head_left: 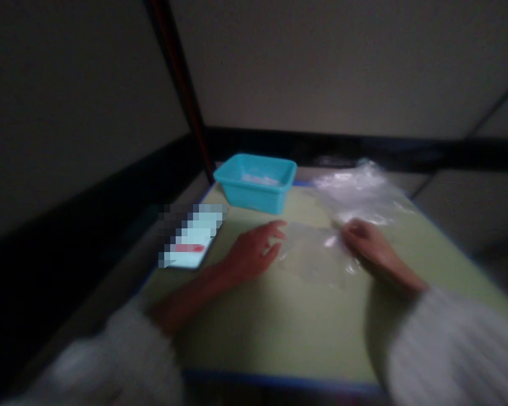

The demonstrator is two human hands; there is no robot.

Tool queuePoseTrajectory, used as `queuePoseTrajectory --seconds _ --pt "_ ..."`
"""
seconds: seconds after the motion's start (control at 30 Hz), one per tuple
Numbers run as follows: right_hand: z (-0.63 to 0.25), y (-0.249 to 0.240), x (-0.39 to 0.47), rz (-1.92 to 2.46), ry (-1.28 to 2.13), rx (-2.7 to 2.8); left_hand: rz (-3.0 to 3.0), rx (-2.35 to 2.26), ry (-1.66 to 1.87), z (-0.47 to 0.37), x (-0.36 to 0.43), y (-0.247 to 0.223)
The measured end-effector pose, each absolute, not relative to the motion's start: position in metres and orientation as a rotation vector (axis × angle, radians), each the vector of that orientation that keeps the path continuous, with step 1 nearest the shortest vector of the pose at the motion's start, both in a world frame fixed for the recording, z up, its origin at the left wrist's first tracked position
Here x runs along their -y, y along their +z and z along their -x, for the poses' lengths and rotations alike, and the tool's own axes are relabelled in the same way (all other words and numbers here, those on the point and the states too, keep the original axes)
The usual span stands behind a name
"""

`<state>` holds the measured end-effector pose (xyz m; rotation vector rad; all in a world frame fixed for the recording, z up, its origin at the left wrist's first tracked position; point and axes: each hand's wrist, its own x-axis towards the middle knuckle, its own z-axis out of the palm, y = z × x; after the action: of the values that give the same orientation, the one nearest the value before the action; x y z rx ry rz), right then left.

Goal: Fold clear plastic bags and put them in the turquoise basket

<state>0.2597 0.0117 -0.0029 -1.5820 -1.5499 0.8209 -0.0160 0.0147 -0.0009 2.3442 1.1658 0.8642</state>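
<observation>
Two pale knitted sleeves fill the bottom corners of the view, blurred by motion, and both forearms run up from them onto a pale green table top with a blue edge [279, 379]. Lying flat between the hands is a small clear plastic bag [315, 254]; take it as the landmark. The left hand [254, 251] rests on the table at the bag's left edge, fingers spread loosely with the fingertips at or just touching the film, holding nothing that I can make out. The right hand [370, 245] presses on the bag's right edge, fingers curled down over it; whether it pinches the film or only pins it, the blur hides.

Handling film this thin probably goes best with one hand pinning an edge while the other works lightly, since it slides and clings easily.

Beyond the bag, toward its far right, lies a crumpled heap of more clear plastic [362, 192]. Beyond it to the far left stands a turquoise rectangular plastic tub [256, 181] with something pale inside. Left of the bag, past the left hand, a flat screen-like item [190, 239] lies pixelated. Plain light walls with a dark band along their foot close off the dim room behind the table, and a dark reddish pole [182, 84] rises behind the tub.
</observation>
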Motion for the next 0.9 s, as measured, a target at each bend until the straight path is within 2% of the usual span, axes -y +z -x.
queuePoseTrajectory --seconds 0.13,0.23,0.53,0.67,0.77,0.9 --pt "-0.272 0.000 -0.019 1.621 0.717 1.730 -2.628 -0.789 0.606 0.012 -0.006 -0.001" --pt "-0.280 0.003 -0.024 1.582 0.734 1.821 -2.725 -0.744 0.507 0.012 -0.008 -0.004" --pt "-0.286 0.021 -0.009 1.365 1.339 1.942 -2.797 -0.903 0.469 0.022 -0.022 -0.007" --pt "-0.276 0.017 0.002 1.282 1.485 2.007 -2.793 -0.975 0.456 0.025 -0.025 -0.009" --pt "-0.269 0.020 0.008 1.302 1.405 2.057 -2.776 -0.993 0.484 0.026 -0.025 -0.012" --pt "-0.269 0.040 0.020 1.150 1.039 2.365 -2.709 -0.964 0.577 0.026 -0.024 -0.012"
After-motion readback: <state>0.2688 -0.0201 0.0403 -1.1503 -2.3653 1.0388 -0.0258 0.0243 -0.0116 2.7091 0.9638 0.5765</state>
